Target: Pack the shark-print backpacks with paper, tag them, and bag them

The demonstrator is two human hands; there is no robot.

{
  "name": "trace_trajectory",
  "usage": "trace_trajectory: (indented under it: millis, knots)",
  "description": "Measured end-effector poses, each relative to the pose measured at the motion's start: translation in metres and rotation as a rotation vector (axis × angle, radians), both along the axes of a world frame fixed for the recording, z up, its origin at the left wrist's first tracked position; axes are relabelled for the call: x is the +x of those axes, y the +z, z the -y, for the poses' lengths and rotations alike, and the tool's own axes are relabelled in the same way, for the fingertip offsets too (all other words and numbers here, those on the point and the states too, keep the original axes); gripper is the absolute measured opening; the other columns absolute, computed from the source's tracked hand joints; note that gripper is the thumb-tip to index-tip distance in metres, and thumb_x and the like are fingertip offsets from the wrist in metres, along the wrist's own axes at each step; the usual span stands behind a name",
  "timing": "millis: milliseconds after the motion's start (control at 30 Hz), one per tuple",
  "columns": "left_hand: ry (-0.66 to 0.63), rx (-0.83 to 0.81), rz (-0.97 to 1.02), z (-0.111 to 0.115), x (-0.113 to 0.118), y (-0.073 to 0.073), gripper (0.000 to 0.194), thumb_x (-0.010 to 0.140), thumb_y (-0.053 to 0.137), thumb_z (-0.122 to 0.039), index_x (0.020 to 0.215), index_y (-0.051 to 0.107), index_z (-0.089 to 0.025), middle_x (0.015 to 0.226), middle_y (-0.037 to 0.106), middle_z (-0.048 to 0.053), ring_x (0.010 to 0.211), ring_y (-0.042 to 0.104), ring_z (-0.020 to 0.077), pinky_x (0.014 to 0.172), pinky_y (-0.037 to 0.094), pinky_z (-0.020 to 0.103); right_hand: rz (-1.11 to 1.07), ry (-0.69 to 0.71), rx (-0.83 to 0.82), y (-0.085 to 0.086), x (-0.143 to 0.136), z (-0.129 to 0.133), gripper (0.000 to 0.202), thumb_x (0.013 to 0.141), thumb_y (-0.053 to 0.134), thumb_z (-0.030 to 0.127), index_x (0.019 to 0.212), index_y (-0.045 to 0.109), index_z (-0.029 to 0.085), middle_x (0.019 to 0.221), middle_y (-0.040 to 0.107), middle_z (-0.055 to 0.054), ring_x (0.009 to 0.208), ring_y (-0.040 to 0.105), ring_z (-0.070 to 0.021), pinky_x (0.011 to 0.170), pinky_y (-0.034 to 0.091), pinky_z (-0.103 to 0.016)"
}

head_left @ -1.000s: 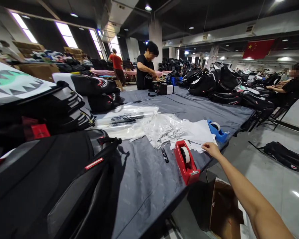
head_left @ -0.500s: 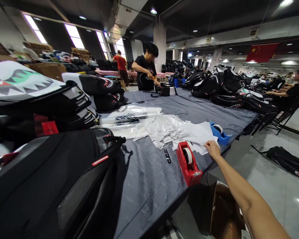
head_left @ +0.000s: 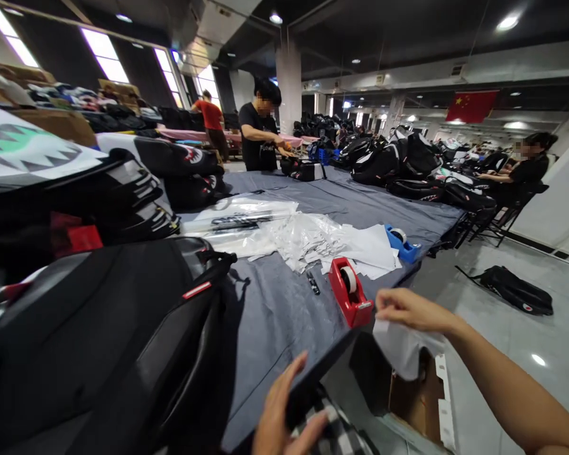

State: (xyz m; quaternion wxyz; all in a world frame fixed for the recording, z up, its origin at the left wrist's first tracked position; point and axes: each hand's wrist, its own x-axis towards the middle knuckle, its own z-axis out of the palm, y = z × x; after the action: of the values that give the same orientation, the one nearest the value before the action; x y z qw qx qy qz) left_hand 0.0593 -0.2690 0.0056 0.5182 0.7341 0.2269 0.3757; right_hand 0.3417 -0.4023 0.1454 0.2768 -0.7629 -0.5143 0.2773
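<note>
My right hand [head_left: 405, 309] pinches a thin white sheet [head_left: 398, 347], which hangs down off the table's edge above an open cardboard box [head_left: 415, 395]. Low in the view, my left hand [head_left: 284, 411] is raised with its fingers apart and nothing in it. Just left of my right hand stands a red tape dispenser [head_left: 353, 297] with a roll of tape. Small black thread snips [head_left: 313, 283] lie beside it. Behind them are loose white sheets [head_left: 370, 249] and a pile of clear plastic bags [head_left: 313, 230]. A black backpack [head_left: 118, 322] lies close by on the left.
A blue tape dispenser [head_left: 403, 243] sits at the table's right edge. Stacked bags with shark-mouth prints [head_left: 38, 148] rise at left. Across the grey-covered table [head_left: 265, 316], a person [head_left: 260, 129] handles a bag. Another black bag [head_left: 512, 289] lies on the floor.
My right hand has lifted a white sheet from the pile and drawn it nearer, past the table edge. My left hand has come into view. The whole view has shifted slightly.
</note>
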Motion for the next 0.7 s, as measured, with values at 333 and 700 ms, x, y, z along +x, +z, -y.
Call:
trace_trajectory:
  millis: [333, 700]
  knots:
    - [-0.034, -0.765, 0.117, 0.019, 0.005, 0.004, 0.049, 0.072, 0.079, -0.056, 0.096, 0.069, -0.014, 0.076, 0.071, 0.003, 0.067, 0.06, 0.0139, 0.065, 0.047, 0.022, -0.622, 0.124, -0.104, -0.068, -0.08, -0.061, 0.064, 0.056, 0.087, 0.058, 0.098, 0.062, 0.016, 0.07, 0.06, 0.003, 0.063, 0.053, -0.0132, 0.06, 0.039, -0.024]
    - [0.694, -0.206, 0.118, 0.01, -0.071, -0.024, 0.039, 0.094, 0.051, -0.051, 0.1, 0.073, -0.018, 0.103, 0.07, 0.01, 0.103, 0.064, 0.0239, 0.093, 0.05, 0.035, -0.178, 0.324, 0.313, -0.091, -0.134, -0.104, 0.046, 0.09, 0.056, 0.06, 0.086, 0.076, 0.019, 0.085, 0.075, -0.009, 0.079, 0.069, -0.0234, 0.074, 0.052, -0.029]
